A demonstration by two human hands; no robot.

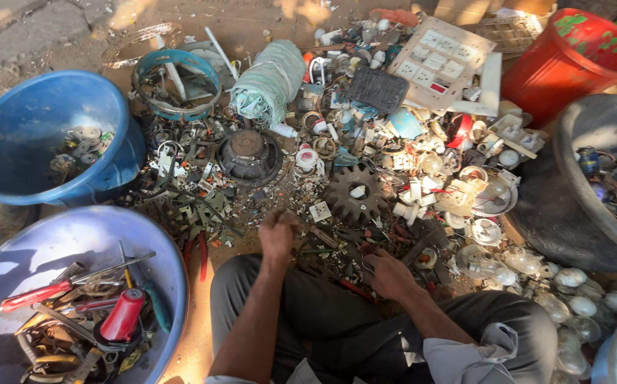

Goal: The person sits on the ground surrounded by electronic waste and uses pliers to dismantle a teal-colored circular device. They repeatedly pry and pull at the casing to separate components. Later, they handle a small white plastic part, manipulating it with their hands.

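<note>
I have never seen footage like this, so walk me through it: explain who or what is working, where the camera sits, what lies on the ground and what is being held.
There is no machine here: a person sits on the ground and works with bare hands. The single picture comes from a camera on that person's head, looking down over the knees.

The left hand is closed like a fist over the scrap; what it grips is hidden. The right hand rests on the pile by some dark metal pieces; I cannot tell whether it holds one.

Before them lies a wide pile of electrical scrap: a rusty gear, a round speaker, a white switch panel, and glass bulbs. Around it stand a blue bucket, a pale blue basin with a red-handled screwdriver, and a red bucket.
</note>
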